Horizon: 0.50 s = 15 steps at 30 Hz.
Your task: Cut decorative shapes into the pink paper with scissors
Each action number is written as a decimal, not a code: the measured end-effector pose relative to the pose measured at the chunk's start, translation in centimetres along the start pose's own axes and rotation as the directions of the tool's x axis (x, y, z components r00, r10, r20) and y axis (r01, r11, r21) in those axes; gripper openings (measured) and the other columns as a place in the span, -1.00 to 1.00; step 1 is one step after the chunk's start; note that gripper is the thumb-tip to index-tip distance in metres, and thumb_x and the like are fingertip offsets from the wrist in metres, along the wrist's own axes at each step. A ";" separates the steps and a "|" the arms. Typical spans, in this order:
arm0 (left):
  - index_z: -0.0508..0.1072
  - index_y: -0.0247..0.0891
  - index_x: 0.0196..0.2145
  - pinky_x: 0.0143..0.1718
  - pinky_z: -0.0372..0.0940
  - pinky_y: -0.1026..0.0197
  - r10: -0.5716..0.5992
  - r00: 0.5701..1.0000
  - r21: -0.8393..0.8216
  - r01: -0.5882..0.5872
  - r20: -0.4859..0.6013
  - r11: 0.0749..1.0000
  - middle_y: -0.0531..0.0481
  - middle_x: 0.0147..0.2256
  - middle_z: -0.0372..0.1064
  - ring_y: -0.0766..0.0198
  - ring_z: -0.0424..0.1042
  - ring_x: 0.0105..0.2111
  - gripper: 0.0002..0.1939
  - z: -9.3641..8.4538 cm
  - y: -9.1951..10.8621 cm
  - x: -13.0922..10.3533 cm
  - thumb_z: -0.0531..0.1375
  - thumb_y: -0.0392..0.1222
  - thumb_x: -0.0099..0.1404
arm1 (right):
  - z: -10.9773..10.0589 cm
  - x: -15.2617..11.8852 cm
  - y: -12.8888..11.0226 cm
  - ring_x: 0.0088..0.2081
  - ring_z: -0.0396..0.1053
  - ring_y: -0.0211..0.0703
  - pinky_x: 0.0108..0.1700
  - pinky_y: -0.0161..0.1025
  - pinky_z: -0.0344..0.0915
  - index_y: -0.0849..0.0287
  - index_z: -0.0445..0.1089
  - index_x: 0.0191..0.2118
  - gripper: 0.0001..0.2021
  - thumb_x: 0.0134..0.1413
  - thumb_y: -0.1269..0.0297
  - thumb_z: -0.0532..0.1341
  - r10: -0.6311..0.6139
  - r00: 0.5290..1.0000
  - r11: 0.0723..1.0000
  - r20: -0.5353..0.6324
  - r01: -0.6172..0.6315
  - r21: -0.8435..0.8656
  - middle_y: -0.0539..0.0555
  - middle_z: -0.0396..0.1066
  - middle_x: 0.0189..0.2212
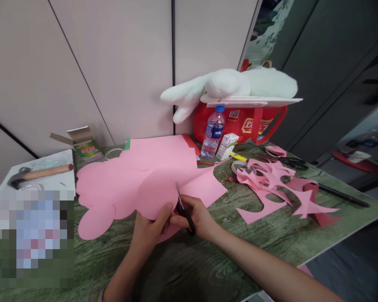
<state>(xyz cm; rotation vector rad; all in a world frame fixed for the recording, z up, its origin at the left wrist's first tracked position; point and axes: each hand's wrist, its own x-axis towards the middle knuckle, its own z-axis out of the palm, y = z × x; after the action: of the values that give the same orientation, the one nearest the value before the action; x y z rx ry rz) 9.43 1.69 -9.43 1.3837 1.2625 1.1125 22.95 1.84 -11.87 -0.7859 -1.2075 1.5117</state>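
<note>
My right hand (193, 216) is closed round the black handles of a pair of scissors (180, 199). Its blades point up and away, at the edge of a rounded piece of pink paper (157, 191). That paper is pinched in my left hand (154, 226), thumb on top, the other fingers mostly hidden beneath. A strip of pink paper (204, 184) extends to the right of the blades. Behind and to the left lie several overlapping pink paper rounds (110, 184) and a stack of pink sheets (160, 153).
Pink paper offcuts (271, 184) lie at right, near a tape roll (239, 167) and more scissors (294, 162). A water bottle (212, 134) and red bag (239, 121) stand behind. At left, a hammer (44, 174) rests on a white board (67, 180). The table's right edge (349, 235) shows.
</note>
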 end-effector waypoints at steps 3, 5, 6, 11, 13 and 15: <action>0.29 -0.21 -0.72 -0.68 0.06 0.29 0.016 1.000 0.018 -0.016 -0.008 1.000 0.13 -0.78 0.13 0.38 0.11 -0.72 -0.66 0.1 0.4 -0.2 0.19 -0.05 0.11 | -0.4 0.1 -0.6 -0.54 0.17 -0.32 -0.47 -0.34 0.14 0.19 0.28 -0.48 -0.45 -0.56 0.00 0.53 0.029 0.999 0.999 -0.032 -0.030 -0.030 -0.12 0.25 -0.60; 0.25 -0.20 -0.74 -0.67 0.05 0.29 0.021 1.000 0.017 -0.020 -0.004 1.000 0.14 -0.78 0.10 0.39 0.09 -0.72 -0.64 0.1 0.6 -0.2 0.19 -0.06 0.12 | -0.6 0.2 -0.6 -0.55 0.16 -0.34 -0.48 -0.35 0.12 0.21 0.28 -0.47 -0.45 -0.57 0.02 0.53 0.047 0.999 0.998 -0.019 -0.048 -0.033 -0.12 0.26 -0.60; 0.23 -0.20 -0.75 -0.67 0.04 0.29 0.015 1.000 0.013 -0.015 0.001 1.000 0.13 -0.79 0.10 0.39 0.09 -0.72 -0.62 0.1 0.6 -0.2 0.18 -0.06 0.12 | -0.7 0.2 -0.6 -0.55 0.15 -0.34 -0.48 -0.35 0.11 0.21 0.28 -0.47 -0.45 -0.56 0.02 0.53 0.050 0.999 0.998 -0.012 -0.050 -0.035 -0.12 0.26 -0.60; 0.18 -0.20 -0.78 -0.68 0.01 0.29 -0.027 0.999 -0.033 0.028 0.041 0.999 0.13 -0.79 0.07 0.41 0.07 -0.73 -0.56 0.0 0.2 -0.1 0.18 0.00 0.13 | -0.9 0.2 -0.2 -0.55 0.15 -0.33 -0.48 -0.34 0.12 0.20 0.28 -0.46 -0.45 -0.53 -0.01 0.52 0.038 0.999 0.998 0.013 -0.038 -0.044 -0.13 0.23 -0.60; 0.17 -0.20 -0.78 -0.69 0.00 0.29 -0.032 0.998 -0.059 0.036 0.059 0.998 0.14 -0.80 0.05 0.42 0.06 -0.74 -0.55 0.0 -0.2 0.1 0.19 0.02 0.12 | -0.9 0.2 -0.2 -0.55 0.15 -0.33 -0.48 -0.34 0.13 0.20 0.28 -0.46 -0.44 -0.54 -0.02 0.52 0.035 0.999 0.999 0.021 -0.034 -0.034 -0.12 0.22 -0.60; 0.18 -0.20 -0.78 -0.71 -0.02 0.29 -0.036 0.997 -0.080 0.042 0.067 0.996 0.15 -0.80 0.03 0.43 0.04 -0.75 -0.54 -0.1 -0.6 0.2 0.20 0.04 0.12 | -0.9 0.3 -0.2 -0.56 0.14 -0.33 -0.48 -0.34 0.13 0.20 0.27 -0.47 -0.44 -0.55 -0.03 0.52 0.034 0.999 0.999 0.027 -0.033 -0.020 -0.12 0.21 -0.61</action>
<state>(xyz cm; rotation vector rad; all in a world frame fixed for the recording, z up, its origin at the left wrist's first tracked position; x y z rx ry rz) 9.29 1.95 -9.96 1.3189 1.1802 1.0717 23.76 2.37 -11.92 -0.8047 -1.2368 1.5444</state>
